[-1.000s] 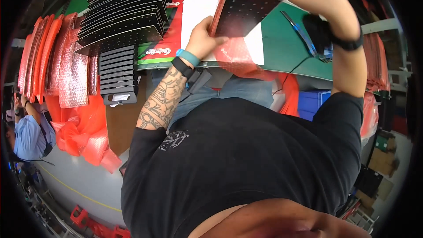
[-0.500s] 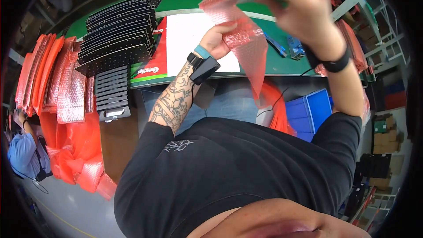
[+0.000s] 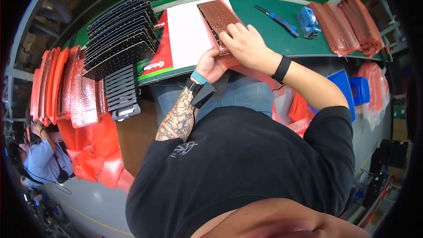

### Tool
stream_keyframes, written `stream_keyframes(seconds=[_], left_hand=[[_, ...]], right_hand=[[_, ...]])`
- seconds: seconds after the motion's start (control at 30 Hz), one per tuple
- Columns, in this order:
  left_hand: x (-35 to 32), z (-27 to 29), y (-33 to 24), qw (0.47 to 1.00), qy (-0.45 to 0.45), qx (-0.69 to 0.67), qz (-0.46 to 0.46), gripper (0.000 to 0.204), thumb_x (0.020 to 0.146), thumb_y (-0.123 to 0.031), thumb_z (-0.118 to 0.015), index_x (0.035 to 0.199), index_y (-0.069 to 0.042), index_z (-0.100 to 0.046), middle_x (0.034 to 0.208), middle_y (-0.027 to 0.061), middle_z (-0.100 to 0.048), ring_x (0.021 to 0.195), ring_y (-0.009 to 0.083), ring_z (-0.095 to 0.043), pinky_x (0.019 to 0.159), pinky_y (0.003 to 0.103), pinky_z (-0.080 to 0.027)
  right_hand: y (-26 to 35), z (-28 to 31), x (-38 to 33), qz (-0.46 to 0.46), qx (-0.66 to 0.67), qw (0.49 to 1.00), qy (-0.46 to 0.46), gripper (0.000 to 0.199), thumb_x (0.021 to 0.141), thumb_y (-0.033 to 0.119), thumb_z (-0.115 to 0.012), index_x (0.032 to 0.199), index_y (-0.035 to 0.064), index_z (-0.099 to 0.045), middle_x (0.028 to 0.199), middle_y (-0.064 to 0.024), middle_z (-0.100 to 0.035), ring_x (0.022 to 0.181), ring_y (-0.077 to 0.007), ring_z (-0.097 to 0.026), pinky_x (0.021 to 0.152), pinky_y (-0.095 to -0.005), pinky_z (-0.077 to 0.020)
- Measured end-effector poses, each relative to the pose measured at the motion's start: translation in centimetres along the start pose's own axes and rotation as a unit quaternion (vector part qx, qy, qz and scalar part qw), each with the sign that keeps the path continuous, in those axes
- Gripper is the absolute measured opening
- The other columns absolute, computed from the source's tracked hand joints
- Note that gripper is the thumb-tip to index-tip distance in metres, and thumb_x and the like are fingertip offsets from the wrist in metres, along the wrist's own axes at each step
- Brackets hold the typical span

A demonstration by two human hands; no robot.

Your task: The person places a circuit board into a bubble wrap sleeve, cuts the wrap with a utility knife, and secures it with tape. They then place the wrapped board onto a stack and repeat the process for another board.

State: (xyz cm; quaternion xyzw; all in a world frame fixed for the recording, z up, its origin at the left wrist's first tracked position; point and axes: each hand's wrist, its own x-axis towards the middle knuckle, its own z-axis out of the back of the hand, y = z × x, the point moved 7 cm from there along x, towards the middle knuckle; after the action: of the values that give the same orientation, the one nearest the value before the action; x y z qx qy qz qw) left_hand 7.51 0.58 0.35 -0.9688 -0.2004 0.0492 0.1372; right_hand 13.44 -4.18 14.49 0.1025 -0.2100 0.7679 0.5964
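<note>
So the bagged panel (image 3: 219,17), a dark perforated board in pink bubble wrap, lies at the near edge of the green surface (image 3: 264,39), partly on a white sheet (image 3: 187,31). Right hand (image 3: 246,44) presses flat on it, fingers spread; left hand (image 3: 211,64) pinches the bag's near end. My worry: it overhangs the edge, so an uneven push could slide it off, or tear the wrap.

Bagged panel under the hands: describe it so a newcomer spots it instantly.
On the green workbench, find the white sheet at its front edge. The bagged panel lies along that sheet's right side, right hand pressed on it, left hand at its near end. Unlike the bare black panels stacked left, it sits alone inside pink bubble wrap.
</note>
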Motion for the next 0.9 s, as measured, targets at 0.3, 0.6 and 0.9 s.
stream_keyframes(seconds=[0.3, 0.6, 0.9], left_hand=[[-3.5, -0.7, 1.0, 0.989, -0.049, 0.132, 0.053, 0.04, 0.1, 0.002, -0.048, 0.14, 0.004, -0.048, 0.135, 0.019, -0.061, 0.125, 0.0319, -0.062, 0.103, 0.048, -0.055], [-4.5, 0.9, -0.1, 0.974, -0.126, 0.189, 0.011, 0.027, 0.102, -0.001, -0.048, 0.127, 0.005, -0.057, 0.122, 0.0166, -0.069, 0.106, 0.0268, -0.072, 0.091, 0.042, -0.06], [-4.3, 1.4, 0.8, 0.971, -0.14, 0.193, -0.002, 0.025, 0.105, -0.011, -0.053, 0.125, 0.005, -0.059, 0.117, 0.0153, -0.071, 0.102, 0.0241, -0.073, 0.088, 0.039, -0.06]], right_hand=[[-1.2, -3.1, 0.3, -0.131, 0.185, 0.972, 0.056, 0.059, 0.072, -0.001, -0.071, 0.127, 0.0005, -0.05, 0.126, -0.0257, -0.05, 0.118, -0.0451, -0.053, 0.096, -0.0471, -0.0498], [-2.3, -6.0, -0.3, -0.086, 0.235, 0.963, 0.099, 0.077, 0.06, -0.011, -0.075, 0.132, 0.0008, -0.048, 0.145, -0.03, -0.042, 0.136, -0.0489, -0.043, 0.109, -0.0484, -0.0465], [-3.2, -6.4, -0.9, -0.099, 0.256, 0.955, 0.11, 0.084, 0.055, -0.008, -0.081, 0.133, 0.0035, -0.051, 0.148, -0.0225, -0.044, 0.137, -0.045, -0.043, 0.111, -0.0455, -0.0453]])
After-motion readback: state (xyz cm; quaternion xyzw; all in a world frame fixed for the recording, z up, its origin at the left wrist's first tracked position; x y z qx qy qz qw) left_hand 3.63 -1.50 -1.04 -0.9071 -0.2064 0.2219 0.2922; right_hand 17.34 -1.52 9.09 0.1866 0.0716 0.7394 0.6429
